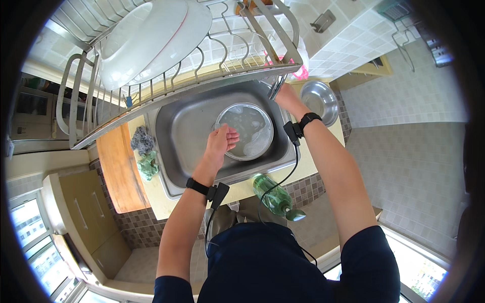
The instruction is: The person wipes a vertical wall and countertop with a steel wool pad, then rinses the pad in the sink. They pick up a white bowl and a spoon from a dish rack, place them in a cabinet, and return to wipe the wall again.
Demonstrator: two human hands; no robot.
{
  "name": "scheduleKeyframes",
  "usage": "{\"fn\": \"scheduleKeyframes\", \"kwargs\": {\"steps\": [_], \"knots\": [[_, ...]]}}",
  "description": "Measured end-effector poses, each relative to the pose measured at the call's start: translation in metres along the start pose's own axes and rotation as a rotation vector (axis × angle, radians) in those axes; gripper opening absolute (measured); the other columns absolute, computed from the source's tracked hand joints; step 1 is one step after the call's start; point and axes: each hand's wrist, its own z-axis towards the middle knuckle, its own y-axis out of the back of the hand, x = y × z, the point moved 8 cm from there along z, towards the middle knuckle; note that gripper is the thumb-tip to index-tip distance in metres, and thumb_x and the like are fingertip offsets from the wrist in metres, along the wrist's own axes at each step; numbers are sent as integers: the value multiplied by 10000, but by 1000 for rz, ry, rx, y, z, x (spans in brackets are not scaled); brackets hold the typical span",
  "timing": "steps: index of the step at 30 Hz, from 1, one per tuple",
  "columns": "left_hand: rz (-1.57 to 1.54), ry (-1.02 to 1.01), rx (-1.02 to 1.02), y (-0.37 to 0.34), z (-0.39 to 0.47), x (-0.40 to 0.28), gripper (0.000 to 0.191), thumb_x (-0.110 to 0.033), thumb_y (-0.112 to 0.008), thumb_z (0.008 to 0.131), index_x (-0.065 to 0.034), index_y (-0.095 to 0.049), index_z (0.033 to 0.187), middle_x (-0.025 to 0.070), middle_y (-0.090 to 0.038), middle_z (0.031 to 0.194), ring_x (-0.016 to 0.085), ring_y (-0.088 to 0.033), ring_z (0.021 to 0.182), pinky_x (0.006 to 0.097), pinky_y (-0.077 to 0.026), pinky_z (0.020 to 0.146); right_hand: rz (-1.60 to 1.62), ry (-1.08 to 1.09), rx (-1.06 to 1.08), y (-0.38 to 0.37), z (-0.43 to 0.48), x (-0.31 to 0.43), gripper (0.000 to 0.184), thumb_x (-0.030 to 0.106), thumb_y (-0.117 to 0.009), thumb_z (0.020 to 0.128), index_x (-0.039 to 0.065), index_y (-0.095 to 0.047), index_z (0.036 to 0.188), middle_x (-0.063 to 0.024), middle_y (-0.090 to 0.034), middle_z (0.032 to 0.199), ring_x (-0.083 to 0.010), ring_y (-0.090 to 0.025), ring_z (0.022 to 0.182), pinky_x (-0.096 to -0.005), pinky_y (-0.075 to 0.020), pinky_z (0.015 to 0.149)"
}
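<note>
My left hand (222, 140) is over the left rim of a round metal basin (268, 142), palm turned up and fingers slightly curled, holding nothing. Cloudy water with patches of foam fills the basin, which sits in the right part of a stainless steel sink (182, 125). My right hand (285, 96) is at the metal faucet (277, 87) at the sink's back right corner. The faucet partly hides its fingers, so I cannot tell whether they grip it. Both wrists wear black straps with cabled devices.
A metal dish rack (189, 85) holding large white dishes (151, 41) overhangs the sink's back. An empty steel bowl (320, 102) stands right. A grey scouring pad (142, 140), green cloth (147, 166) and wooden board (121, 166) lie left. A green plastic bottle (273, 195) is at the front edge.
</note>
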Motion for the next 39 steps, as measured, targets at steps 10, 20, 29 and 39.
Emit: {"fn": "scheduleKeyframes", "kwargs": {"steps": [10,20,29,39], "knots": [[-394,76,77,-47,71,14,728,-522,-445,1144,72,-476,1564,238,-579,1533,354,-555,1432,504,-394,1245,124,129,49,-37,-20,36,333,202,-597,1073,11,-723,1315,-254,-730,1322,-395,-725,1173,-486,-576,980],[-834,179,225,-97,121,28,629,-478,-289,1168,9,-640,1354,140,-701,1355,277,-624,1324,417,-445,1176,1651,-464,258,-82,-66,40,207,162,-568,1112,-6,-688,1121,-146,-740,1139,-277,-744,1071,-372,-653,968],[-957,183,415,-128,130,41,387,-400,-488,1107,-94,-724,1121,-5,-729,893,129,-621,725,291,-525,712,1520,-382,516,-124,-64,20,350,245,-468,1169,58,-634,925,-79,-672,902,-200,-645,761,-318,-564,722],[-937,208,194,-127,122,45,326,-398,-569,1077,-102,-635,956,61,-680,967,262,-679,930,477,-590,895,1497,-383,402,-100,-110,26,408,-78,-489,1030,-44,-628,1412,-105,-745,1241,-206,-732,1037,-300,-591,879]]}}
